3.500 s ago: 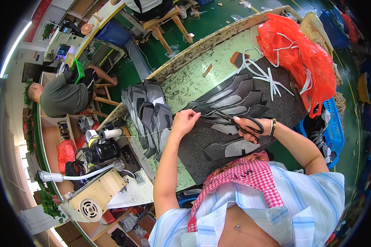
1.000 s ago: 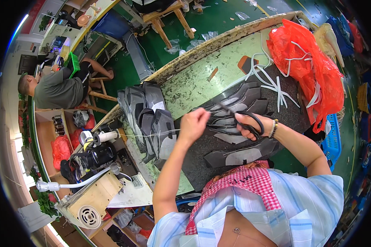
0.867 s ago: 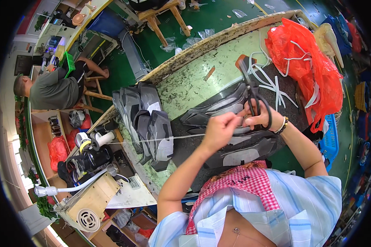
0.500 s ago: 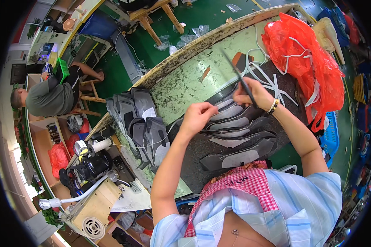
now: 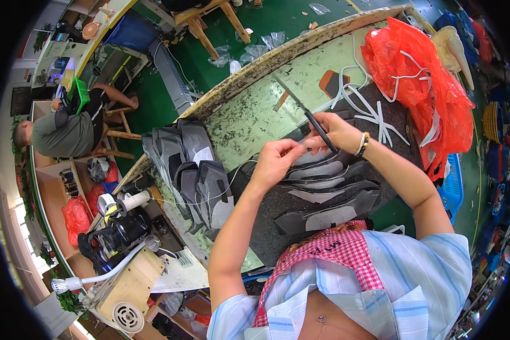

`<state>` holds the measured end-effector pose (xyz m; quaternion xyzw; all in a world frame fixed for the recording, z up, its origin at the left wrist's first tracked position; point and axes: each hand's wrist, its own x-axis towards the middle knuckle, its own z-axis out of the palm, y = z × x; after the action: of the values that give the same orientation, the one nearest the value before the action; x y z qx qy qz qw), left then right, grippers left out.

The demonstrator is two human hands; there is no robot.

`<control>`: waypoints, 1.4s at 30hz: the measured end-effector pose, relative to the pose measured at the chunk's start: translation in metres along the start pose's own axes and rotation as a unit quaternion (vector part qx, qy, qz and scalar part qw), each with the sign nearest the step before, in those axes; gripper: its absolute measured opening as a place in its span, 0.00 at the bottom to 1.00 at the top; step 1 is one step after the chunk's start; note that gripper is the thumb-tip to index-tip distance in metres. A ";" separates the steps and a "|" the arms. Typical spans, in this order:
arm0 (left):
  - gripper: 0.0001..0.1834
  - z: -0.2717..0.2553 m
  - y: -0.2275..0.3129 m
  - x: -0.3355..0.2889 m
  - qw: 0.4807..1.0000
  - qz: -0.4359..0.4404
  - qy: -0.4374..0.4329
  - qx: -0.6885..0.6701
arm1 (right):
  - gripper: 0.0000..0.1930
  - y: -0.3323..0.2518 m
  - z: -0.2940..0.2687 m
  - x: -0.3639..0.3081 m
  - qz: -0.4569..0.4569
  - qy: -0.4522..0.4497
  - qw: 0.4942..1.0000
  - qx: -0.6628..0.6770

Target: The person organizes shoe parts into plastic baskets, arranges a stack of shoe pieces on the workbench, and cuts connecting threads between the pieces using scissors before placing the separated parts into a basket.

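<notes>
My right hand point(image 5: 339, 135) is closed round the black handle of a long, thin, pointed tool point(image 5: 293, 96); its narrow end points up and left over the table. Close beside it, my left hand point(image 5: 275, 164) pinches thumb and fingertips together. The fingertips of both hands nearly meet, and what lies between them is too small to make out. Below them, a row of curved dark grey pieces with lighter grey patches point(image 5: 323, 169) overlaps on a dark mat point(image 5: 260, 218). One such piece point(image 5: 331, 215) lies nearest my apron.
More grey pieces point(image 5: 192, 158) are piled to the left. White strips point(image 5: 382, 122) and a red plastic bag point(image 5: 419, 90) lie at the right. A cream sewing machine point(image 5: 124, 283) stands lower left. A raised rim point(image 5: 300, 45) bounds the table's far side; a seated person point(image 5: 65, 133) is beyond.
My right hand has moved slightly left and down, closer to my left hand. The tool has swung, its tip now further left. My left hand has barely shifted.
</notes>
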<state>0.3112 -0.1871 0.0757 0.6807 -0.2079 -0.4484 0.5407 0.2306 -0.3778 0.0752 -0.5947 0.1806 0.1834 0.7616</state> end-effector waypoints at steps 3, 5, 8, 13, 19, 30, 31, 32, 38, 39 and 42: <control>0.08 -0.007 -0.001 -0.002 0.996 -0.010 0.034 0.083 | 0.17 0.004 -0.009 -0.002 -0.024 0.021 0.998 0.063; 0.09 -0.029 -0.009 -0.006 0.990 0.015 0.060 0.130 | 0.16 0.002 -0.027 -0.004 -0.016 0.067 0.998 0.002; 0.10 -0.043 -0.009 -0.013 0.987 -0.051 0.025 0.150 | 0.17 0.003 -0.053 0.001 -0.028 0.098 0.980 -0.173; 0.16 -0.037 -0.025 0.002 0.947 -0.092 0.056 0.303 | 0.15 0.013 -0.052 0.022 -0.048 0.108 0.865 -0.488; 0.19 -0.041 -0.043 0.024 0.896 -0.148 0.058 0.414 | 0.16 0.015 -0.038 0.034 -0.051 0.136 0.758 -0.636; 0.18 -0.072 -0.034 -0.001 0.924 -0.164 0.030 0.345 | 0.43 -0.002 0.020 -0.034 0.376 -0.201 0.902 0.071; 0.18 -0.070 -0.033 -0.001 0.923 -0.161 0.033 0.348 | 0.43 0.003 0.022 -0.025 0.372 -0.201 0.904 0.070; 0.18 -0.068 -0.033 -0.003 0.924 -0.150 0.046 0.349 | 0.41 0.008 0.025 -0.015 0.374 -0.201 0.902 0.078; 0.19 -0.053 -0.041 -0.011 0.911 -0.062 0.147 0.381 | 0.35 0.007 0.022 -0.019 0.330 -0.134 0.933 0.049; 0.19 -0.049 -0.042 -0.011 0.912 -0.064 0.146 0.378 | 0.34 0.002 0.017 -0.029 0.322 -0.127 0.937 0.051; 0.20 -0.033 -0.032 -0.011 0.906 0.093 0.155 0.383 | 0.34 0.005 -0.002 -0.052 0.261 -0.082 0.959 0.077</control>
<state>0.3267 -0.1501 0.0504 0.8742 -0.3389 -0.1708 0.3030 0.1831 -0.3821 0.0964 -0.4496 0.2803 0.4093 0.7428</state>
